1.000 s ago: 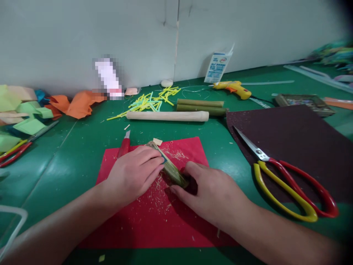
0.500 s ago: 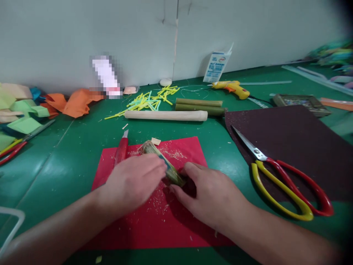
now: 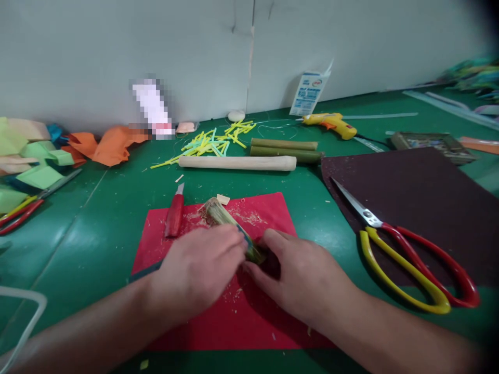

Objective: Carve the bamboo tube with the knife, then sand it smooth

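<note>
A short greenish bamboo piece [image 3: 220, 214] lies slantwise over a red sheet [image 3: 187, 327], its frayed end pointing away from me. My right hand [image 3: 298, 270] grips its near end between thumb and fingers. Curled over the bamboo's middle, my left hand [image 3: 205, 265] is closed on a dark blue tool [image 3: 248, 240], of which only an edge shows at the fingertips. A dark blue strip [image 3: 146, 271] also sticks out behind the left wrist; whether it is the same tool I cannot tell. Pale shavings [image 3: 249, 215] are scattered around the bamboo. Left of it lies a red-handled knife [image 3: 175, 214].
Large red-and-yellow scissors [image 3: 390, 234] rest on a dark brown sheet [image 3: 424, 192] at right. Behind lie a peeled stick [image 3: 237, 163], green bamboo lengths [image 3: 284, 150], yellow strips [image 3: 206, 143] and a glue gun [image 3: 331, 124]. Coloured paper [image 3: 42, 161] and another scissors [image 3: 23, 215] are at left.
My left hand has slid along the bamboo towards me and to the right, closer to my right hand. The right hand keeps its grip. The view has shifted slightly.
</note>
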Motion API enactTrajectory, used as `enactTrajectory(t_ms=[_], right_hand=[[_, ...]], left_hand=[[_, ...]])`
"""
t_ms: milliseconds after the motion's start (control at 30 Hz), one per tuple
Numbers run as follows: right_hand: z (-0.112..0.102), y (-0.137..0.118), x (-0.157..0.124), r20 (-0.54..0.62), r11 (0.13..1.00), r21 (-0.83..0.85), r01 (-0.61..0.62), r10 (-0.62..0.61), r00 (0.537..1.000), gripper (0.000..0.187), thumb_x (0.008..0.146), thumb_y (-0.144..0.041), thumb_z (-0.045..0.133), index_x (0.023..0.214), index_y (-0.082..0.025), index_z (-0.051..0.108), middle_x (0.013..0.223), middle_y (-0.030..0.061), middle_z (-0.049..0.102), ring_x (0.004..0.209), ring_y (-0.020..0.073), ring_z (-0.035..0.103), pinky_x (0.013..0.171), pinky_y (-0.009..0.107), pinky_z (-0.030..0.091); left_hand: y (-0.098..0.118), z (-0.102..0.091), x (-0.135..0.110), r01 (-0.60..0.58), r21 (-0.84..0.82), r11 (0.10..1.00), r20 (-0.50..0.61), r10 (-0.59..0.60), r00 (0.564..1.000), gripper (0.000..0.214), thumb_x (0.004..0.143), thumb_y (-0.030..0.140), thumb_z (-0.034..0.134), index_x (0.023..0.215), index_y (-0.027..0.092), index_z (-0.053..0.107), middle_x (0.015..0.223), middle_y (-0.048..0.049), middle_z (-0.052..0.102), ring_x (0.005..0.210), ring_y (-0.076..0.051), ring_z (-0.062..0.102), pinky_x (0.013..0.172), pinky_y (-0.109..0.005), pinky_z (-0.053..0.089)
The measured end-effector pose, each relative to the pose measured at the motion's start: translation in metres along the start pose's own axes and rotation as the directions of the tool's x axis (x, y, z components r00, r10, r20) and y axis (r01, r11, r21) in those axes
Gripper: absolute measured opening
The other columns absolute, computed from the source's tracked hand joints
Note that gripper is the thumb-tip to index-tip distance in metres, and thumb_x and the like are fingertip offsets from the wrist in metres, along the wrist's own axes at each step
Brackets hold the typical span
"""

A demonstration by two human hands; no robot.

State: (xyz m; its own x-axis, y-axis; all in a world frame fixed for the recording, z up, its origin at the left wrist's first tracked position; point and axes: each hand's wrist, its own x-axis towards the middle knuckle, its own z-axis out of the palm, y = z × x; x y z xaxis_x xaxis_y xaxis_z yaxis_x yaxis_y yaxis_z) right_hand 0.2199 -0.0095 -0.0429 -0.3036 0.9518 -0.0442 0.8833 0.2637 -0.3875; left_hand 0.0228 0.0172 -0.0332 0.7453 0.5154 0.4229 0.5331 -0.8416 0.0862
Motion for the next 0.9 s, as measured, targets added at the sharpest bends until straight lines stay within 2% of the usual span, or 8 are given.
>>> enactTrajectory(t_ms=[67,200,367,500,633,767,900], right_hand=[[0.000,0.000,0.001,0.005,1.000,-0.003,-0.008,0.008,1.000,0.018,0.076,-0.039,0.053,0.073,-0.022,0.050,0.068,-0.0001,0.060,0.056,0.0150,0.054,0.047,0.025,0.028],[0.001,0.000,0.002,0.013,1.000,-0.009,-0.009,0.009,1.000,0.021,0.077,-0.042,0.051,0.073,-0.022,0.049,0.067,-0.0006,0.059,0.054,0.0150,0.052,0.046,0.026,0.026],[0.000,-0.001,0.000,0.009,1.000,-0.010,-0.002,0.002,1.000,0.017,0.076,-0.038,0.054,0.076,-0.022,0.050,0.069,-0.0005,0.060,0.056,0.0161,0.054,0.047,0.026,0.027],[-0.001,-0.001,-0.001,0.026,1.000,-0.009,-0.023,0.023,0.999,0.020,0.077,-0.042,0.052,0.073,-0.022,0.050,0.067,-0.0004,0.059,0.053,0.0151,0.052,0.046,0.026,0.027],[0.001,-0.001,-0.001,0.004,1.000,-0.007,-0.003,0.003,1.000,0.019,0.075,-0.041,0.054,0.073,-0.022,0.049,0.067,-0.0007,0.059,0.055,0.0157,0.053,0.047,0.026,0.027],[0.002,-0.001,0.000,-0.008,0.999,-0.033,-0.024,0.023,1.000,0.021,0.077,-0.042,0.052,0.072,-0.022,0.049,0.065,-0.0007,0.059,0.053,0.0165,0.053,0.046,0.027,0.025],[0.002,-0.001,0.000,-0.006,0.999,-0.023,-0.024,0.024,1.000,0.017,0.076,-0.040,0.053,0.075,-0.023,0.050,0.070,-0.0004,0.061,0.057,0.0176,0.056,0.048,0.027,0.027]], left_hand=[[0.002,0.000,0.001,-0.045,-0.027,0.999,0.006,0.045,0.999,0.022,0.090,0.014,0.042,0.099,0.010,0.062,0.100,-0.0082,0.067,0.097,-0.018,0.062,0.085,-0.031,0.053],[0.005,0.003,0.002,0.080,0.067,0.994,0.004,-0.081,0.997,0.021,0.090,0.015,0.044,0.100,0.012,0.062,0.102,-0.0080,0.066,0.096,-0.018,0.062,0.085,-0.031,0.053],[0.005,0.006,-0.001,-0.032,0.004,0.999,0.006,0.032,0.999,0.024,0.091,0.015,0.041,0.103,0.013,0.061,0.109,-0.0059,0.065,0.104,-0.017,0.059,0.091,-0.031,0.050],[-0.003,0.003,-0.001,0.019,0.082,0.996,-0.031,-0.016,0.999,0.021,0.089,0.013,0.046,0.101,0.011,0.063,0.104,-0.0072,0.067,0.102,-0.017,0.060,0.092,-0.030,0.050],[-0.003,0.004,-0.001,-0.061,0.014,0.998,0.026,0.061,0.998,0.023,0.089,0.015,0.045,0.106,0.011,0.061,0.112,-0.0074,0.064,0.108,-0.019,0.057,0.093,-0.034,0.050],[-0.001,0.006,-0.003,0.002,0.074,0.997,-0.029,0.001,1.000,0.023,0.089,0.014,0.044,0.106,0.010,0.060,0.109,-0.0081,0.065,0.106,-0.018,0.058,0.095,-0.032,0.048],[0.002,0.006,-0.007,-0.061,0.053,0.997,0.061,0.058,0.996,0.029,0.089,0.012,0.041,0.113,0.010,0.056,0.119,-0.0081,0.060,0.114,-0.021,0.053,0.096,-0.037,0.048]])
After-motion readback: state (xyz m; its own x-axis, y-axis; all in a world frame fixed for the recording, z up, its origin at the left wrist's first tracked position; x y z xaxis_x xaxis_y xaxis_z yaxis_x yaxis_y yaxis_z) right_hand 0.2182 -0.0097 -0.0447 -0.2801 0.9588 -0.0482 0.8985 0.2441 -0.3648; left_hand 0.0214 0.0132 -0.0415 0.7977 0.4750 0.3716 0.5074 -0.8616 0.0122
